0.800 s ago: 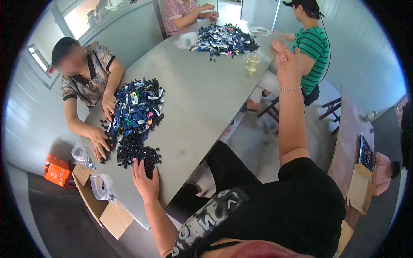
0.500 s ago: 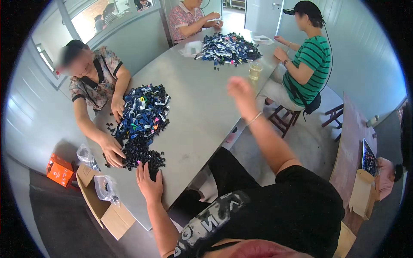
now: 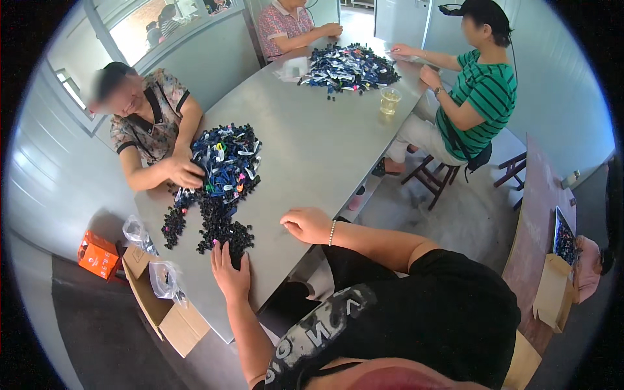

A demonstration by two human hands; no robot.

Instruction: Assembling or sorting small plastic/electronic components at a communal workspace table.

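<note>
Small black pieces (image 3: 224, 234) form the near end of a long heap on the metal table. My left hand (image 3: 231, 276) lies at their near edge, fingers stretched out and touching them, the thumb apart. The heap's larger part is mixed dark blue, white and black small plastic parts (image 3: 227, 166), with a few bright pink, green and yellow bits. Over the table's near edge, right of the heap, my right hand (image 3: 307, 225) is curled closed. Its palm side is hidden, so what it holds, if anything, does not show.
Across the heap, a co-worker's hands (image 3: 184, 171) touch its left side, beside a small separate cluster (image 3: 173, 227). A second heap (image 3: 351, 67) lies at the far end, near two other people. A clear cup (image 3: 389, 102) stands by the right edge. An open cardboard box (image 3: 144, 286) sits below left.
My right hand has swung back from near the cup to the near table edge. The co-worker's hands have drawn together at the heap, and a small cluster now lies apart on the left.
</note>
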